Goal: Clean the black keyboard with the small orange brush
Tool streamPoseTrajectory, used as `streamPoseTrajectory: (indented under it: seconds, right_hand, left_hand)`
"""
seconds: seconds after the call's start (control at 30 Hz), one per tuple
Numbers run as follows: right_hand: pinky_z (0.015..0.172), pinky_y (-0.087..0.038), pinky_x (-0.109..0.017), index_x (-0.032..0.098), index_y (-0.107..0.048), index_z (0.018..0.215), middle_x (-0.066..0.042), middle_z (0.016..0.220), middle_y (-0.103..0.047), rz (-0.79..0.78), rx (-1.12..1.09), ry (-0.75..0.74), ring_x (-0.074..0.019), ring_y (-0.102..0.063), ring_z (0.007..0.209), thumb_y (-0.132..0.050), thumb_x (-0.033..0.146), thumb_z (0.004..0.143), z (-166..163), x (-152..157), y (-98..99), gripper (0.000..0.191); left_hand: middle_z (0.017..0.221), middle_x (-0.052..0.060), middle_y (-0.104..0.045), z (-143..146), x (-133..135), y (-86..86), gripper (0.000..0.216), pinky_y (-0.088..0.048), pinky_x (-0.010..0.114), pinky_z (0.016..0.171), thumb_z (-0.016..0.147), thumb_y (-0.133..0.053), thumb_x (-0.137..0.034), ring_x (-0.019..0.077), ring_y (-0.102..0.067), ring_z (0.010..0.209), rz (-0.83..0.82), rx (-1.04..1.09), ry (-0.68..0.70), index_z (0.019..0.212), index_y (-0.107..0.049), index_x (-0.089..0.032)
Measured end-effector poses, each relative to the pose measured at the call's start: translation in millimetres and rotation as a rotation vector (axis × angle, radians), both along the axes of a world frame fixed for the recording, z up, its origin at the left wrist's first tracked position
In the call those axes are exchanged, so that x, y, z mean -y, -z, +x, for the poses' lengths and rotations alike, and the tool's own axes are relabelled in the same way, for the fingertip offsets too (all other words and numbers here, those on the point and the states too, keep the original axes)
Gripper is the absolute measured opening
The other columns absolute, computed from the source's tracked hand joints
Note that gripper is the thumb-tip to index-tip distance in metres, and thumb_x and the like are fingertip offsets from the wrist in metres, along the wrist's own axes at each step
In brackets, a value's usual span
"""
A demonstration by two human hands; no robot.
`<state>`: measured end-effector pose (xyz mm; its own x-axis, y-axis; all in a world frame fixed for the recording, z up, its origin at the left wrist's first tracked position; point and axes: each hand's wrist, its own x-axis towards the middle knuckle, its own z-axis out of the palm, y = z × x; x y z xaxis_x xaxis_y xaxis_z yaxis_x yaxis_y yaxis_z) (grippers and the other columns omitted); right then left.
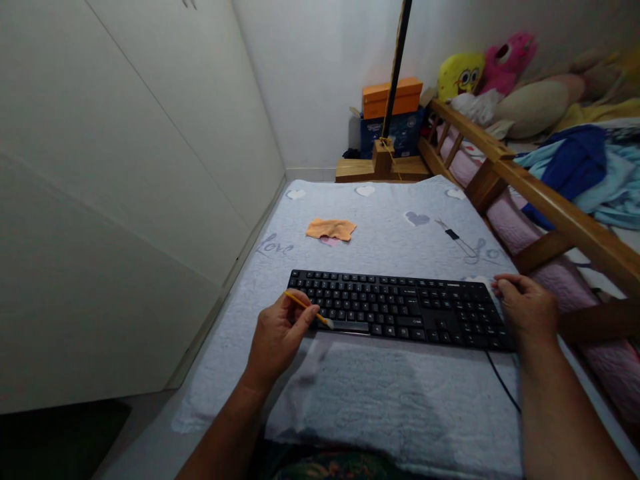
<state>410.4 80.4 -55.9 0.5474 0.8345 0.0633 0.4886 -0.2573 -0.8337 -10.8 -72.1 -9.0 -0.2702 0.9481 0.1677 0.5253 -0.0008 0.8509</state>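
Note:
A black keyboard [400, 308] lies across a pale blue quilted mat [380, 393] in front of me. My left hand [278, 337] pinches a thin yellow-handled brush [306, 309], its tip touching the keyboard's lower left keys near the space bar. My right hand [525, 308] is curled over the keyboard's right end and grips its edge. The keyboard's black cable [501, 383] trails off toward me from the lower right.
An orange cloth [331, 229] lies on the mat beyond the keyboard. White cupboard doors [125, 200] stand close on the left. A wooden bed frame [545, 200] with clothes and plush toys [483, 70] runs along the right. Boxes [393, 113] and a dark pole [395, 73] stand at the far end.

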Motion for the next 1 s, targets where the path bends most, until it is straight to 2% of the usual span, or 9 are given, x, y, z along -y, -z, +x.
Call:
streamPoseTrajectory:
  seconds: [0.13, 0.23, 0.37, 0.47, 0.57, 0.73, 1.0]
  right_hand:
    - [0.074, -0.047, -0.034, 0.019, -0.072, 0.084, -0.008, 0.078, -0.072, -0.019, -0.012, -0.002, -0.0210, -0.067, 0.075, -0.065, 0.019, 0.080, -3, 1, -5.1, 0.008]
    - [0.074, -0.047, -0.034, 0.019, -0.072, 0.084, -0.007, 0.076, -0.070, -0.015, -0.032, 0.004, -0.0205, -0.066, 0.072, -0.064, 0.019, 0.080, -3, 0, -4.5, 0.009]
    - [0.076, -0.047, -0.034, 0.017, -0.073, 0.085, -0.006, 0.075, -0.070, -0.015, -0.023, 0.012, -0.0208, -0.066, 0.072, -0.064, 0.021, 0.078, -1, -1, -0.6, 0.012]
    - [0.076, -0.048, -0.033, 0.016, -0.075, 0.087, -0.007, 0.076, -0.071, -0.010, -0.001, 0.009, -0.0217, -0.067, 0.074, -0.064, 0.023, 0.077, 1, -2, 3.1, 0.016]
    - [0.075, -0.049, -0.033, 0.015, -0.075, 0.088, -0.008, 0.076, -0.072, 0.003, 0.004, 0.015, -0.0224, -0.067, 0.074, -0.063, 0.024, 0.075, 4, -4, 7.3, 0.020]
    - [0.075, -0.050, -0.035, 0.016, -0.077, 0.088, -0.007, 0.075, -0.072, 0.006, 0.029, 0.010, -0.0231, -0.067, 0.073, -0.063, 0.029, 0.071, 7, -5, 10.9, 0.026]
    - [0.074, -0.050, -0.036, 0.018, -0.075, 0.084, -0.008, 0.074, -0.072, 0.015, 0.014, -0.008, -0.0251, -0.068, 0.074, -0.064, 0.029, 0.070, 4, -2, 4.2, 0.021]
  left_hand:
    - [0.069, -0.002, -0.069, -6, 1, -7.1, 0.017, -0.048, 0.023, 0.058, 0.089, -0.073, -0.036, 0.0133, -0.065, 0.060, 0.079, -0.106, -0.135, 0.085, -0.067, -0.020]
    - [0.074, -0.002, -0.071, 0, 1, -4.7, 0.017, -0.051, 0.023, 0.062, 0.089, -0.074, -0.036, 0.0141, -0.069, 0.065, 0.129, -0.073, -0.185, 0.086, -0.067, -0.020]
    - [0.076, -0.001, -0.071, 21, -1, 6.3, 0.020, -0.054, 0.025, 0.064, 0.090, -0.073, -0.039, 0.0155, -0.071, 0.067, 0.086, 0.099, -0.097, 0.089, -0.067, -0.020]
    - [0.075, -0.001, -0.070, 33, -5, 12.6, 0.021, -0.054, 0.025, 0.063, 0.091, -0.072, -0.040, 0.0158, -0.070, 0.067, 0.042, 0.137, -0.065, 0.089, -0.066, -0.020]
    - [0.074, -0.001, -0.070, 36, -8, 13.6, 0.020, -0.053, 0.025, 0.063, 0.091, -0.071, -0.040, 0.0149, -0.069, 0.066, 0.053, 0.089, -0.076, 0.088, -0.066, -0.021]
    - [0.068, -0.003, -0.069, 24, -7, 8.5, 0.019, -0.049, 0.024, 0.059, 0.091, -0.071, -0.039, 0.0140, -0.066, 0.060, 0.082, -0.062, -0.133, 0.085, -0.066, -0.021]
    - [0.067, -0.002, -0.072, 0, 2, -2.6, 0.023, -0.048, 0.024, 0.057, 0.093, -0.066, -0.042, 0.0151, -0.068, 0.057, 0.134, -0.322, -0.164, 0.082, -0.065, -0.021]
